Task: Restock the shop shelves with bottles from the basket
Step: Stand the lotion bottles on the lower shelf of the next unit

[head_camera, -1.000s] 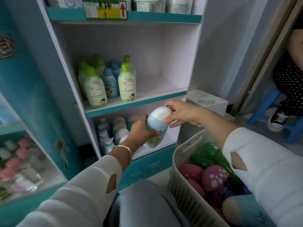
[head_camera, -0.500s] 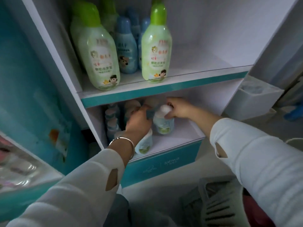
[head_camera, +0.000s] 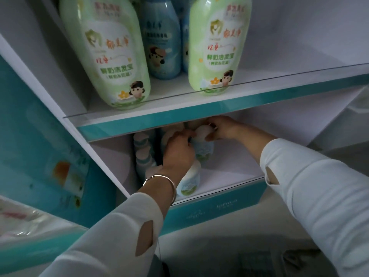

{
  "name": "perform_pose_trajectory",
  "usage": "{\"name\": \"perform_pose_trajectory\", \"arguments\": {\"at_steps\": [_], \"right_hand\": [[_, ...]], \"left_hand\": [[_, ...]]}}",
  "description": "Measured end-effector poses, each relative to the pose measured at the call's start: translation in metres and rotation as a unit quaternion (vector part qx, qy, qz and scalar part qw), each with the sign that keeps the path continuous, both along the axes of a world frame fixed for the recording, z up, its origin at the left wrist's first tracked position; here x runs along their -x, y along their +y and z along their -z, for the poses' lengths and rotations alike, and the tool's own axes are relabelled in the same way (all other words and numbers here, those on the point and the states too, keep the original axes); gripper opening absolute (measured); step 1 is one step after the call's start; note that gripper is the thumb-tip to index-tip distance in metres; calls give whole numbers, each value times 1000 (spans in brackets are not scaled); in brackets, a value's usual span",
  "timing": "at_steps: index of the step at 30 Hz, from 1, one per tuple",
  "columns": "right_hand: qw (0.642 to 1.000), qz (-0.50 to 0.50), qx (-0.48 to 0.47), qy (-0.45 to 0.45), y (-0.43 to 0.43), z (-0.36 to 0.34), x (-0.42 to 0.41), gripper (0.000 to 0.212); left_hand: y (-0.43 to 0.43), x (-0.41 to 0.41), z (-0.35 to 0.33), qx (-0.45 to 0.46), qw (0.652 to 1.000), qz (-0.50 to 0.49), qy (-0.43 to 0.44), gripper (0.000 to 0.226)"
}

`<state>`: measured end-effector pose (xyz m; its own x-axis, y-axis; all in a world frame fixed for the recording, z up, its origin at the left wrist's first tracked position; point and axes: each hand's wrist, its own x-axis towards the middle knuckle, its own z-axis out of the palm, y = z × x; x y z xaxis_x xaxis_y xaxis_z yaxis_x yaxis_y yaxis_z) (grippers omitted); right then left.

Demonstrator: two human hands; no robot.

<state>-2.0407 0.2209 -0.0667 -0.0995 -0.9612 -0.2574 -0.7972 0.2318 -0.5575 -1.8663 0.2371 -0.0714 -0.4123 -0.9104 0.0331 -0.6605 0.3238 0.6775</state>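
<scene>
Both my hands reach into the lower shelf [head_camera: 229, 176]. A pale blue bottle with a rounded white cap [head_camera: 203, 144] stands upright deep in the shelf. My right hand [head_camera: 223, 127] grips its cap from the right, and my left hand [head_camera: 178, 152] holds its body from the left. Another white-capped bottle [head_camera: 189, 182] stands nearer the front, partly behind my left wrist. More small bottles [head_camera: 143, 154] line the shelf's left side. The basket is out of view.
The upper shelf [head_camera: 199, 108] carries two large green bottles [head_camera: 111, 54] [head_camera: 217, 48] at the front and blue bottles [head_camera: 161, 43] behind, behind a clear lip. A teal side panel [head_camera: 40, 146] stands at the left. The right part of the lower shelf holds nothing.
The bottle went from mid-air in front of the shelves into the lower shelf, carried by both hands. My view moved closer and lower, and the basket left the frame.
</scene>
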Motion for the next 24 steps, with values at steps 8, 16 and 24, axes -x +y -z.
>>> {"name": "perform_pose_trajectory", "arguments": {"at_steps": [8,16,24], "right_hand": [[999,26,-29,26,11,-5,-2,63],[998,23,-10,65,57,-56,-22,52],[997,-32,-19,63,161,-122,-54,30]], "left_hand": [[12,8,-4,11,1000,-9,-5,37],[48,5,-50,24,998,49,-26,35],[132,-20,-100,28,994,103,-34,26]]}}
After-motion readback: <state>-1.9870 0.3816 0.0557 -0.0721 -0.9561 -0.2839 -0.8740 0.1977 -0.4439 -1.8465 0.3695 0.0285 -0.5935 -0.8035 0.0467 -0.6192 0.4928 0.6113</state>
